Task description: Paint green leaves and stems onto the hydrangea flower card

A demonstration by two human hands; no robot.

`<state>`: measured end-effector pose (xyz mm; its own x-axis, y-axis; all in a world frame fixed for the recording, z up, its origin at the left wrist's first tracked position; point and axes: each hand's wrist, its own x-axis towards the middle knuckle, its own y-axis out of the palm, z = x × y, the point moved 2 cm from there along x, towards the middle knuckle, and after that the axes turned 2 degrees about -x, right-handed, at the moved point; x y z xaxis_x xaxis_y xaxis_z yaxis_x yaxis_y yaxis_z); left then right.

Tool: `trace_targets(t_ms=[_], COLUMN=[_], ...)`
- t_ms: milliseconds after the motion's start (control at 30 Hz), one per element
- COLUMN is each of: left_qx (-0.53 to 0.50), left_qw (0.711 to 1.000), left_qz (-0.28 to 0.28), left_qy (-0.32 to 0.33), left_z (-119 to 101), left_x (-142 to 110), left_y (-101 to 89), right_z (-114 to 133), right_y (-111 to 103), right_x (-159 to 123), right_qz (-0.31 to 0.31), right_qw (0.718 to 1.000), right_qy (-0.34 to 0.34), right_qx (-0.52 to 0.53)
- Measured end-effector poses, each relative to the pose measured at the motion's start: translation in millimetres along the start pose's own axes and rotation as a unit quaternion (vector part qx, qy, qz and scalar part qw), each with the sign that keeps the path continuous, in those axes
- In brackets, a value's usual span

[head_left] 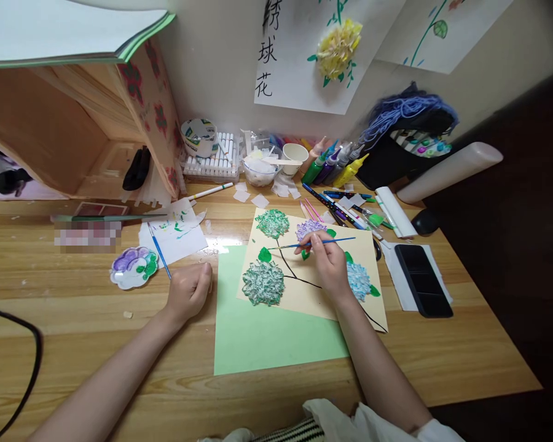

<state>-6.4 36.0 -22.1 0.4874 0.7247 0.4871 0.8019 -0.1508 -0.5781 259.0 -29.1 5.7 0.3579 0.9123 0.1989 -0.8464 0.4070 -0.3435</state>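
My right hand pinches a thin blue paintbrush, its tip pointing left beside a green painted leaf. Beneath it is a cream sheet with black stem lines and raised, textured flower heads: a bright green one, a darker green one, a purple one and a blue one, partly covered by my hand. My left hand rests on the table as a closed fist. A second blue brush meets its knuckles; whether the fist grips it is hidden.
Light green paper lies under the cream sheet. A flower-shaped palette with purple and green paint sits left, near a paint-marked paper. Behind are markers, a paper cup and paint bottles. A phone lies right.
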Motion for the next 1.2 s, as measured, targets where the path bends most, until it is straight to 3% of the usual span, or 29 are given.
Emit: trace_targets(t_ms=[400, 633, 800, 967, 1100, 1200], left_qx=[0.000, 0.000, 0.004, 0.003, 0.003, 0.001], left_qw=[1.000, 1.000, 1.000, 1.000, 1.000, 1.000], left_qz=[0.004, 0.001, 0.005, 0.003, 0.000, -0.002], left_qy=[-0.007, -0.004, -0.010, -0.009, 0.006, 0.010], left_z=[1, 0, 0, 1, 1, 1], left_x=[0, 0, 0, 0, -1, 0], left_y=[0.1, -0.4, -0.2, -0.2, -0.1, -0.3], right_z=[9, 12, 14, 15, 15, 16], right_y=[12, 12, 15, 14, 16, 16], right_x=[-7, -8, -10, -10, -11, -11], right_qz=[0.055, 0.041, 0.080, 0.045, 0.079, 0.066], right_qw=[0.986, 0.984, 0.981, 0.984, 0.983, 0.984], right_qy=[-0.100, -0.110, -0.111, -0.105, -0.103, -0.107], right_qx=[-0.124, -0.137, -0.135, -0.135, -0.131, -0.127])
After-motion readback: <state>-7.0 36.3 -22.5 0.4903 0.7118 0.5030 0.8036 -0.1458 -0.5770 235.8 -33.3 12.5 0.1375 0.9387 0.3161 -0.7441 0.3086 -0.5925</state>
